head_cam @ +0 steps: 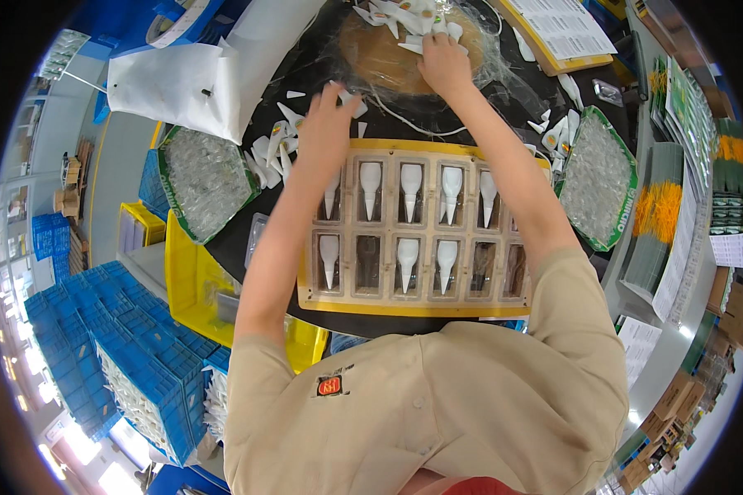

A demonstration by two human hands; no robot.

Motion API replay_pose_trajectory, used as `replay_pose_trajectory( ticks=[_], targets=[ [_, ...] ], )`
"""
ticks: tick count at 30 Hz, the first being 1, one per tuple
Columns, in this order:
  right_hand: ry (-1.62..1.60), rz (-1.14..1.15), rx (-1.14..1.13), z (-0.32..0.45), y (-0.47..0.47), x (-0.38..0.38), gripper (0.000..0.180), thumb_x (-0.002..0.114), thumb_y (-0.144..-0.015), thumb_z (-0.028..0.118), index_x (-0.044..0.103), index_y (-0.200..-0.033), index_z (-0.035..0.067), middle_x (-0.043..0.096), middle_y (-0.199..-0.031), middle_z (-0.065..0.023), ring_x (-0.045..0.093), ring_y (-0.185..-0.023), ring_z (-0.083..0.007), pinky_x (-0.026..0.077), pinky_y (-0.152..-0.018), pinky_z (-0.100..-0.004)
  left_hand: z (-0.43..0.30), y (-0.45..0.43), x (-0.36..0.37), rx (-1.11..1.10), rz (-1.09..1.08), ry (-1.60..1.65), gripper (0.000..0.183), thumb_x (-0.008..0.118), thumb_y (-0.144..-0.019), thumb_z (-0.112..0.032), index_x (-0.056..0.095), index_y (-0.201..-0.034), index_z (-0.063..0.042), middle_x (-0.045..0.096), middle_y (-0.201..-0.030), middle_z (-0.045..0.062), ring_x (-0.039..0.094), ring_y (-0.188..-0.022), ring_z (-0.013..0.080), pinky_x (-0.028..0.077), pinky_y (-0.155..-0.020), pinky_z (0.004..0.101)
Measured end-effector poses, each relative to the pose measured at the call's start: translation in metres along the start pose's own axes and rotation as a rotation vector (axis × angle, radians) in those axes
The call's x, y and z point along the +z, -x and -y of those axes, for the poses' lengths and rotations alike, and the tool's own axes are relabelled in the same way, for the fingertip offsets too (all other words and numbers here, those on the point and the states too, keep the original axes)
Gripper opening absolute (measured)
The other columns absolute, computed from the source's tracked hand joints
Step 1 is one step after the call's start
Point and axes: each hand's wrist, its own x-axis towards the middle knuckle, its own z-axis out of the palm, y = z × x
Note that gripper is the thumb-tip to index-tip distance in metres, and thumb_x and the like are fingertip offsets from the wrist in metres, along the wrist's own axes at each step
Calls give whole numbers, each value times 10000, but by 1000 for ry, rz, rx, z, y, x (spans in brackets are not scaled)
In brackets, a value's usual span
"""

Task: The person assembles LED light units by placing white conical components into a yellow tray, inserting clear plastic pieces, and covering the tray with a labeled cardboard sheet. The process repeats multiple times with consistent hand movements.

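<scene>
A cream tray with a yellow edge (408,310) lies before me. Its two rows of clear plastic blisters hold white tapered plastic pieces (407,265), narrow tips towards me; several blisters in the near row show no white piece. My left hand (331,127), slightly blurred, is beyond the tray's left part, fingers at a white piece (354,104); whether it grips the piece cannot be told. My right hand (446,62) reaches to the pile of white pieces (408,17) on a round brown board wrapped in film (378,59), its fingertips on or among them.
Green-edged boxes of small clear parts stand at left (204,179) and right (597,179). Loose white pieces lie beside both (275,148). A white cable (408,127) crosses the black table. A yellow bin (192,278) and stacked blue crates (130,334) are at lower left.
</scene>
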Motion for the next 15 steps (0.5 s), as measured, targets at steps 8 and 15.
replay_pose_trajectory(
  ticks=[8,15],
  targets=[
    [-130,194,96,-19,16,-58,310,651,-791,308,673,-867,8,664,-820,-204,648,-768,-346,527,-690,-415,21,-24,-2,9,28,-31,144,625,-780,-43,541,-895,-24,619,-904,133,593,-863,334,469,-711,419],
    [-660,374,512,37,219,-203,359,724,-743,313,590,-855,0,596,-667,-197,591,-621,-341,468,-590,-369,-75,142,-76,-415,433,472,466,759,-748,-168,451,-1075,-46,588,-651,96,613,-595,221,485,-558,328]
  ],
)
